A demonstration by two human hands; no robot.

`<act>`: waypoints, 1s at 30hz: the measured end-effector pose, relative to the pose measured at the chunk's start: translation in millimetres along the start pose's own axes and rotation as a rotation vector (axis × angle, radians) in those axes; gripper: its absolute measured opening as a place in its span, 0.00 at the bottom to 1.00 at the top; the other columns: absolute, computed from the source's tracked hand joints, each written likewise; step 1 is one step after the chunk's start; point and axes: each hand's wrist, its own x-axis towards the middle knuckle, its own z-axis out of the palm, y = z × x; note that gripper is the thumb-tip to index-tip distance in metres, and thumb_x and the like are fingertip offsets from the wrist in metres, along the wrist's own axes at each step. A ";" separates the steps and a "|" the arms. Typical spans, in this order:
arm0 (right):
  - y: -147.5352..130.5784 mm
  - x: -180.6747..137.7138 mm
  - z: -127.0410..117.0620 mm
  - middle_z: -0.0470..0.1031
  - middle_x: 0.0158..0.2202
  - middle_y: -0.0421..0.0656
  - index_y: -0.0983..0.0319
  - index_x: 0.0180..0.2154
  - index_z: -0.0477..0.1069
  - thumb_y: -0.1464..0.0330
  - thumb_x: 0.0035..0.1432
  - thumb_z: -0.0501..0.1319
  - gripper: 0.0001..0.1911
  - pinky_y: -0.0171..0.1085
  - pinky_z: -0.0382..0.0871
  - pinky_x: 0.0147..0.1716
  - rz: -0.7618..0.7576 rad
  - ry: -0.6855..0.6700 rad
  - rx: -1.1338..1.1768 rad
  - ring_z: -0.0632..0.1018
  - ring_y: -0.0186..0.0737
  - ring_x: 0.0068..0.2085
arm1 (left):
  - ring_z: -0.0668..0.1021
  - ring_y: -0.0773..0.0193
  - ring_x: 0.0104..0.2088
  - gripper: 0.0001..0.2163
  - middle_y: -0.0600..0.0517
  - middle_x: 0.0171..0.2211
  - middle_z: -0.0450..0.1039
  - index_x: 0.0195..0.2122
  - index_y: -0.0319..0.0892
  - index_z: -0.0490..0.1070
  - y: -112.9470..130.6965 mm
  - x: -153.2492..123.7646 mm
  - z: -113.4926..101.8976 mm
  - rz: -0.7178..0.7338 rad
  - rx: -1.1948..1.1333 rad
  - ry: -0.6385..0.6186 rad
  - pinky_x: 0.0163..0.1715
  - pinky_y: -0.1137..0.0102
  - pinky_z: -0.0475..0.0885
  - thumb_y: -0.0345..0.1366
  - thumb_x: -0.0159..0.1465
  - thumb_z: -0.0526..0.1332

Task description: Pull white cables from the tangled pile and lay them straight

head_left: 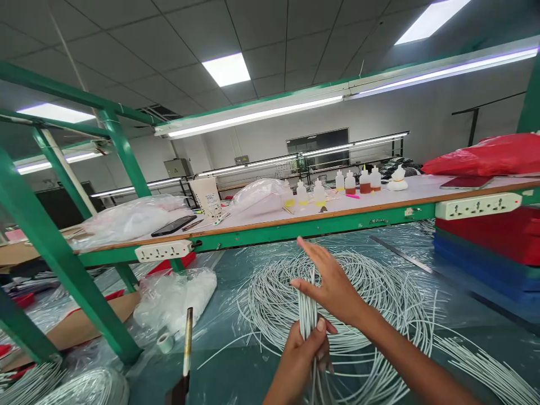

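Standing upright over the worktable, a bundle of white cables (307,306) is being held low in the middle of the view, its lower lengths running down past the wrist and out of the picture. The left hand (306,349) is closing around the bundle in a fist, thumb across the front. The right hand (333,284) is lying open and flat against the top of the bundle, fingers stretched out and touching the cable ends. Just behind the hands, a large loose coil of white cable (379,292) is spreading over the plastic-covered table (236,371). To the left, a roll of tape (165,342) is sitting beside a crumpled plastic bag (177,295). Above runs a green-edged shelf (295,228) carrying a row of small bottles (337,185), a phone (174,225) and a red bag (485,154).
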 end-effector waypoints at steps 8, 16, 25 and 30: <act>-1.1 -11.9 -9.1 0.57 0.59 0.44 0.55 0.55 0.59 0.54 0.47 0.61 0.34 0.49 0.53 0.55 0.019 -0.405 0.132 0.57 0.47 0.59 | 0.61 0.76 0.14 0.18 0.63 0.14 0.55 0.30 0.41 0.59 -3.2 -3.6 -4.0 -0.060 0.026 -0.006 0.19 0.74 0.64 0.50 0.50 0.62; -5.6 -18.1 -5.9 0.70 0.48 0.40 0.46 0.58 0.46 0.62 0.54 0.58 0.33 0.41 0.69 0.35 0.045 -0.456 0.264 0.74 0.33 0.28 | 0.56 0.77 0.12 0.14 0.62 0.13 0.52 0.25 0.40 0.64 -1.0 -5.5 -8.2 -0.203 0.080 -0.093 0.14 0.76 0.54 0.47 0.52 0.60; 26.6 -80.9 57.5 0.49 0.62 0.51 0.56 0.61 0.29 0.52 0.35 0.68 0.62 0.49 0.47 0.57 0.249 -0.256 0.770 0.54 0.49 0.60 | 0.50 0.78 0.09 0.22 0.63 0.07 0.46 0.13 0.41 0.52 27.7 23.6 -11.6 0.104 -0.208 0.267 0.09 0.78 0.49 0.47 0.53 0.60; 64.1 -153.7 103.7 0.69 0.50 0.49 0.60 0.55 0.58 0.68 0.39 0.66 0.39 0.40 0.66 0.42 0.581 -0.394 0.198 0.72 0.48 0.47 | 0.51 0.77 0.07 0.22 0.61 0.06 0.48 0.12 0.40 0.54 73.2 24.2 -24.5 0.157 -0.424 0.224 0.07 0.79 0.48 0.41 0.62 0.50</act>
